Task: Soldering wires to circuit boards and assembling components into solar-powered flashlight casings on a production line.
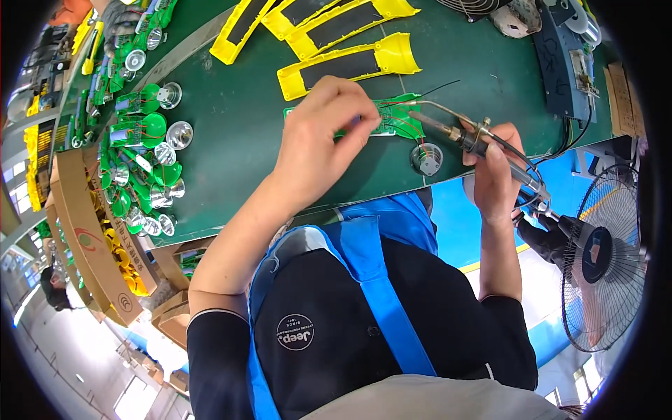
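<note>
A green circuit board (407,127) lies on the green-topped bench in front of me, partly hidden by my left hand (323,136). That hand is closed in a pinch over the board's middle; what its fingertips grip, if anything, is hidden. My right hand (495,171) is wrapped round a soldering iron (470,143), with a thin metal feed tube (448,112) alongside it. The iron's tip points left, close to the board's right end. Thin red and black wires run about there. A round clear lamp reflector (426,160) sits just below the board, near the bench's front edge.
Yellow plastic housings (350,66) lie beyond the board. Several green boards with reflectors (150,133) crowd the left side. A dark control box (565,66) with cables stands at the far right. A cardboard box (87,231) is at the left, a fan (602,259) at the right.
</note>
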A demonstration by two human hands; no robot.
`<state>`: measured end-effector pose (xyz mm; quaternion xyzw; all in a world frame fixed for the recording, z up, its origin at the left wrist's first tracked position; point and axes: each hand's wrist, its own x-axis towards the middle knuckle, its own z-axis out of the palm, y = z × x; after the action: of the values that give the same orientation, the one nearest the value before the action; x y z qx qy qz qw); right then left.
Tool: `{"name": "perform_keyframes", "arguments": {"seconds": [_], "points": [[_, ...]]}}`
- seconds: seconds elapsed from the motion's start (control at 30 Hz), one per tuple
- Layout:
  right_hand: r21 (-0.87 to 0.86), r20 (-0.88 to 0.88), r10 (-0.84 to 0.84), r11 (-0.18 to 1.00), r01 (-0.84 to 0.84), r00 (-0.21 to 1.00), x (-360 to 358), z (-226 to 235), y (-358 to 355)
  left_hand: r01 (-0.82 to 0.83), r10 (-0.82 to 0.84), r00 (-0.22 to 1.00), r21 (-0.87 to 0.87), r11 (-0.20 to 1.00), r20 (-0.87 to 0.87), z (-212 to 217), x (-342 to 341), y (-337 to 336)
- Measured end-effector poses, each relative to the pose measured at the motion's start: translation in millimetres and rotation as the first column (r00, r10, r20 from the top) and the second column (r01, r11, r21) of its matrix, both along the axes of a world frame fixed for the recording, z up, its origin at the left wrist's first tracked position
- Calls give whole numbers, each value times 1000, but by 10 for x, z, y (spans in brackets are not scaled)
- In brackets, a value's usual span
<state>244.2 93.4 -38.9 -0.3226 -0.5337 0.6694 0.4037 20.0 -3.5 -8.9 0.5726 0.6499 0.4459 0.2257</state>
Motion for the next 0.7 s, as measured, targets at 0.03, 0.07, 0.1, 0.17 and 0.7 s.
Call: {"name": "perform_keyframes", "arguments": {"seconds": [0.03, 0.07, 0.1, 0.17, 0.7], "points": [[50, 45, 17, 999, -19, 999, -26, 26, -11, -1, 1, 1000, -4, 1000, 4, -16, 2, -8], [99, 90, 32, 994, -41, 995, -41, 36, -12, 34, -23, 985, 62, 997, -173, -37, 9, -16], [94, 93, 35, 995, -44, 995, -45, 36, -6, 80, -34, 938, 121, 989, -345, -47, 23, -28], [170, 169, 69, 980, -98, 983, -50, 32, 5, 49, -17, 946, 89, 995, -324, 9, 55, -6], [181, 228, 70, 977, -113, 971, -91, 93, -17, -1, -83, 891, -184, 983, -447, 187, 92, 127]]}}
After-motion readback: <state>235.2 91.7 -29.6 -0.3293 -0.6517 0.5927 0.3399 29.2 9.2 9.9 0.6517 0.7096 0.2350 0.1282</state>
